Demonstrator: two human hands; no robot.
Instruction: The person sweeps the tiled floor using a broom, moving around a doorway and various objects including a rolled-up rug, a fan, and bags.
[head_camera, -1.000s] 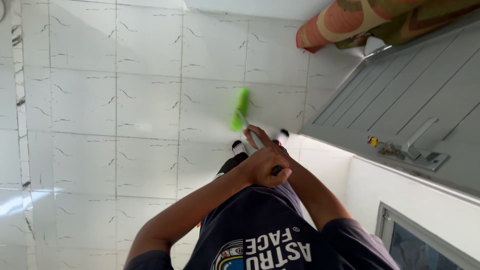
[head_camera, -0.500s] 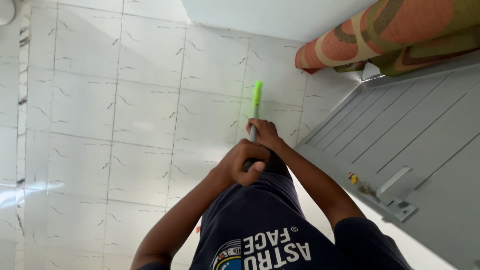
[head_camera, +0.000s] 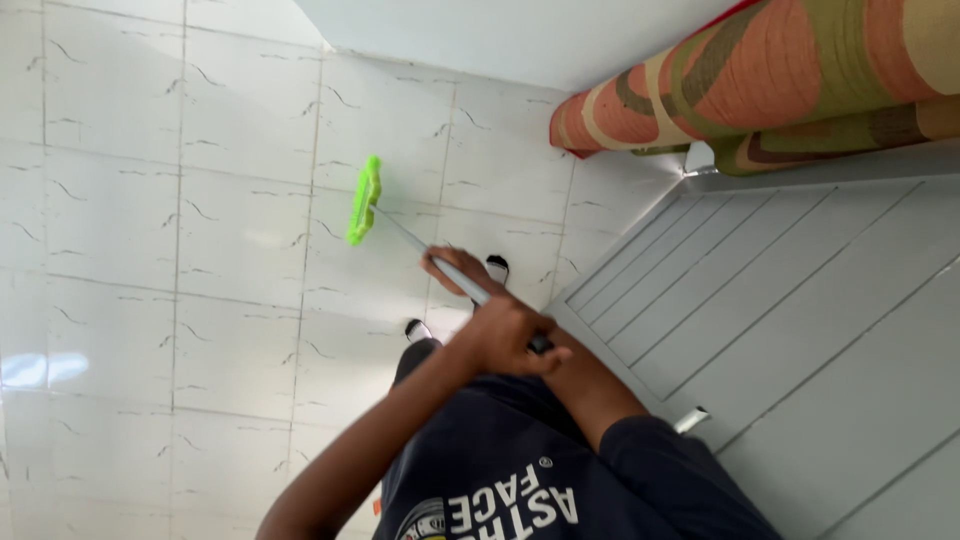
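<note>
Swung left, green mop head (head_camera: 364, 200) — both hands (head_camera: 505, 335) clenched round its handle (head_camera: 440, 262).

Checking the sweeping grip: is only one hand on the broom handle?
No: the left hand grips the handle's top end and the right hand holds it lower, toward the green broom head.

The scene was brightly and evenly lit, by what looked like daylight. The glossy white floor tiles (head_camera: 240, 230) caught a soft glare patch at the far left edge, and a fainter sheen lay near the middle. Shadows were weak and diffuse; only a pale one lay under the patterned cushion (head_camera: 740, 80). The green broom head (head_camera: 364, 200) was slightly smeared by motion blur, as were the hands on the handle. The grey door (head_camera: 800, 330) was sharp. Straight lines bowed slightly toward the frame edges.
</note>
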